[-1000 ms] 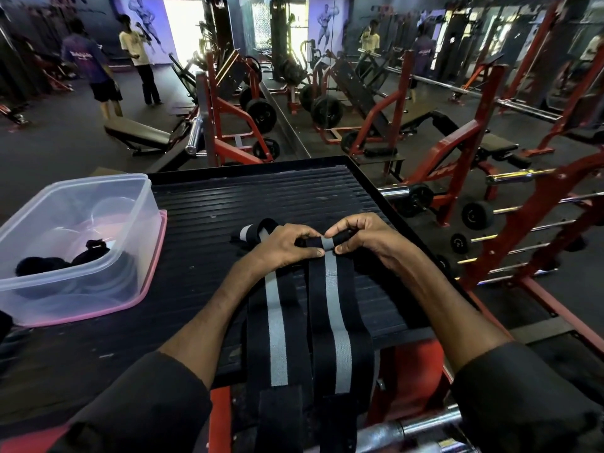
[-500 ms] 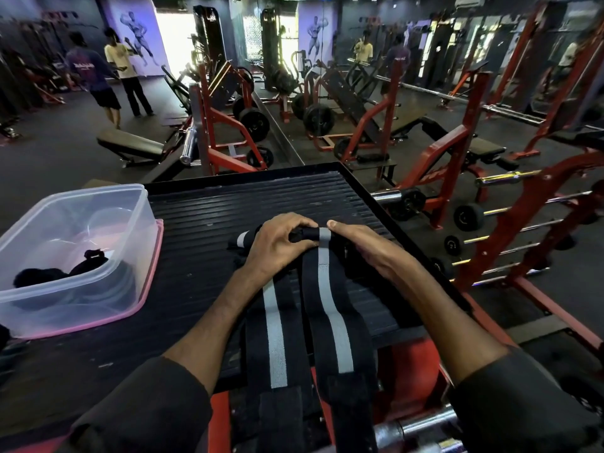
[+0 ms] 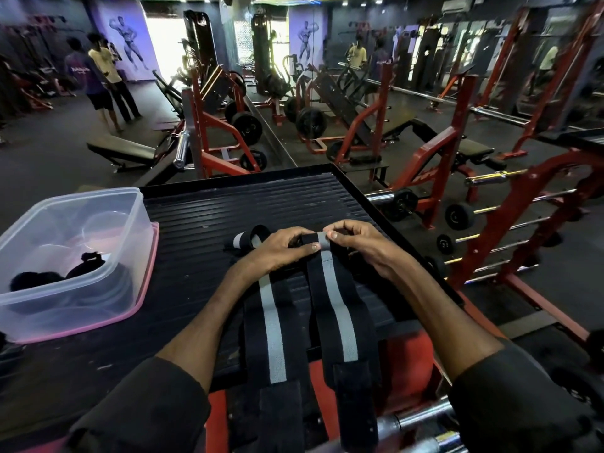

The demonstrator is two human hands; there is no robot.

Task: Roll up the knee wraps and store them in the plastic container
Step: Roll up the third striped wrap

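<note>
Two black knee wraps with a grey centre stripe lie side by side on a black ribbed platform [image 3: 202, 223], their near ends hanging over its front edge. The right wrap [image 3: 336, 312] has a small roll started at its far end. My left hand [image 3: 277, 253] and my right hand [image 3: 362, 245] both pinch that roll from either side. The left wrap [image 3: 273, 325] runs under my left hand and its far end [image 3: 243, 240] curls loosely on the platform. A clear plastic container [image 3: 130, 250] with a pink base stands at the left and holds dark rolled items.
Red weight benches and racks [image 3: 438, 165] with barbells fill the floor beyond and to the right of the platform. Two people [image 3: 101, 80] stand far left at the back. A chrome bar [image 3: 415, 420] lies just below the platform's front edge.
My hands have lifted slightly and my fingers have regripped the rolled end of the right wrap. The view has tilted a little.
</note>
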